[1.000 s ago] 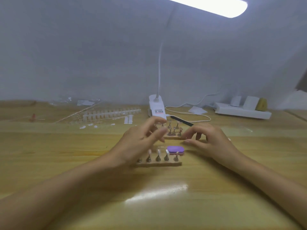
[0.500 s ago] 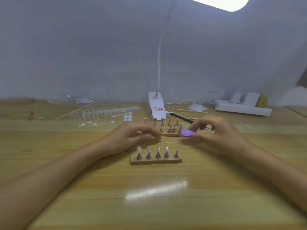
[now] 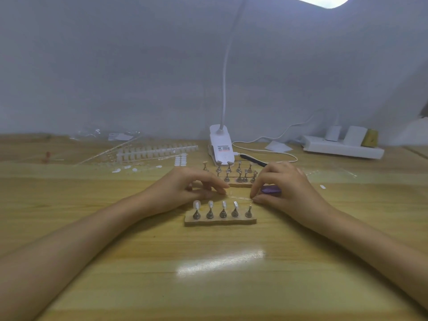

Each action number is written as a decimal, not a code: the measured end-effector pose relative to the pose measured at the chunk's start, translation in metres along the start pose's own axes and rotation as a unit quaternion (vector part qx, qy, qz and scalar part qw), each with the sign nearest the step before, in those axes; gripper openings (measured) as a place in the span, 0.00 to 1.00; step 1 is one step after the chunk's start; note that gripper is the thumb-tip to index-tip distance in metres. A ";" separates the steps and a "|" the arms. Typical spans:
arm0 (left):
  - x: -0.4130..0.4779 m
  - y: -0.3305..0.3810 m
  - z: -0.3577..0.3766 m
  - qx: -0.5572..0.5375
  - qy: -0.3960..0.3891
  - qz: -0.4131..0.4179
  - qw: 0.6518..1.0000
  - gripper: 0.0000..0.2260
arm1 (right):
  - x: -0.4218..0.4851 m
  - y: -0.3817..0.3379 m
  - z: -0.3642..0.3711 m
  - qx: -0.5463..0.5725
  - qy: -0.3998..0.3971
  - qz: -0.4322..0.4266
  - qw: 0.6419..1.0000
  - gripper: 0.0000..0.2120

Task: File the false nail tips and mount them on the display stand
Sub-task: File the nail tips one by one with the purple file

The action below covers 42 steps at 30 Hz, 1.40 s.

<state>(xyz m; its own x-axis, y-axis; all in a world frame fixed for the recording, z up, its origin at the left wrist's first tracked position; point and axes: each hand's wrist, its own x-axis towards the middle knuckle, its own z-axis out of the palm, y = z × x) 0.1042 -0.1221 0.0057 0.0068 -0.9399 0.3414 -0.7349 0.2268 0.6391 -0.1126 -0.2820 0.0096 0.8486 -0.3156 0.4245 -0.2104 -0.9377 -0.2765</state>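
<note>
Curled fingertips of the left hand [image 3: 185, 188] and right hand [image 3: 287, 186] pinch opposite ends of a clear strip [image 3: 240, 197], the right also holding a purple file [image 3: 271, 189], just behind the stand [image 3: 220, 220] bearing four nail tips [image 3: 210, 204]

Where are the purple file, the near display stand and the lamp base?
purple file [image 3: 270, 189], head view, on its visible purple face.
near display stand [image 3: 220, 221], head view, on the front of its wooden base.
lamp base [image 3: 221, 146], head view, on its white top.
</note>
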 end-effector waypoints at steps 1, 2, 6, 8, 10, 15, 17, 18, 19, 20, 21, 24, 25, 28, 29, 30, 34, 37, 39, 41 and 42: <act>0.001 0.001 0.000 0.005 0.001 -0.005 1.000 0.13 | 0.000 0.000 0.000 0.003 -0.001 0.004 1.000 0.05; 0.003 0.001 0.001 0.010 0.002 -0.008 1.000 0.13 | 0.001 0.000 0.001 0.003 -0.002 0.007 1.000 0.06; 0.008 0.006 0.003 0.043 0.005 -0.003 0.999 0.09 | -0.002 -0.001 0.005 0.005 0.000 0.001 1.000 0.05; 0.008 0.008 0.006 0.046 0.017 -0.001 0.999 0.08 | -0.004 -0.004 0.007 0.001 0.015 -0.017 1.000 0.05; 0.008 0.009 0.008 0.038 0.038 -0.009 0.999 0.07 | -0.005 -0.007 0.008 0.000 0.031 -0.041 0.999 0.07; 0.008 0.009 0.010 0.039 0.054 -0.024 0.997 0.03 | -0.004 -0.010 0.008 0.046 0.027 -0.061 0.997 0.07; 0.008 0.009 0.009 0.036 0.058 -0.024 0.997 0.03 | -0.004 -0.011 0.008 0.078 0.023 -0.061 0.995 0.07; 0.008 0.009 0.009 0.034 0.062 -0.025 0.997 0.03 | -0.004 -0.012 0.008 0.090 0.024 -0.062 0.994 0.08; 0.008 0.010 0.010 0.030 0.064 -0.025 0.997 0.04 | -0.004 -0.013 0.007 0.099 0.023 -0.060 0.993 0.08; 0.008 0.010 0.010 0.029 0.065 -0.024 0.997 0.04 | -0.004 -0.014 0.007 0.106 0.021 -0.058 0.992 0.08; 0.008 0.010 0.011 0.028 0.066 -0.023 0.997 0.04 | -0.004 -0.015 0.007 0.110 0.019 -0.057 0.992 0.08; 0.008 0.010 0.011 0.045 0.087 -0.013 0.995 0.05 | -0.003 -0.016 0.008 0.120 0.011 -0.052 0.991 0.08; 0.007 0.010 0.010 0.062 0.098 -0.002 0.993 0.05 | -0.003 -0.016 0.008 0.125 0.009 -0.048 0.991 0.08; 0.005 0.012 0.009 0.200 0.124 0.079 0.969 0.07 | -0.002 -0.017 0.010 0.153 0.006 -0.025 0.988 0.08; 0.004 0.013 0.009 0.254 0.130 0.108 0.952 0.08 | -0.002 -0.017 0.010 0.168 0.006 -0.015 0.986 0.08; 0.004 0.014 0.009 0.293 0.137 0.132 0.937 0.08 | -0.002 -0.018 0.010 0.187 0.006 -0.005 0.982 0.08; 0.004 0.015 0.007 0.337 0.176 0.186 0.906 0.07 | 0.000 -0.020 0.006 0.280 0.008 0.060 0.958 0.07; 0.004 0.016 0.006 0.338 0.203 0.197 0.897 0.07 | 0.002 -0.021 0.002 0.366 -0.005 0.114 0.924 0.06; 0.004 0.015 0.006 0.328 0.208 0.191 0.901 0.06 | 0.003 -0.021 0.001 0.395 -0.006 0.120 0.911 0.05; 0.005 0.013 0.007 0.277 0.203 0.172 0.923 0.06 | 0.002 -0.021 0.000 0.368 0.012 0.092 0.925 0.05; 0.005 0.013 0.007 0.220 0.194 0.156 0.943 0.06 | 0.001 -0.021 -0.001 0.331 0.027 0.064 0.941 0.05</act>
<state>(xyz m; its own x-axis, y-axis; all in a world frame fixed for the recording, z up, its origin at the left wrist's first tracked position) 0.0904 -0.1261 0.0108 -0.0723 -0.6612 0.7467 -0.9521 0.2688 0.1459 -0.1076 -0.2629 0.0166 0.8067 -0.4438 0.3902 0.0544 -0.6018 -0.7968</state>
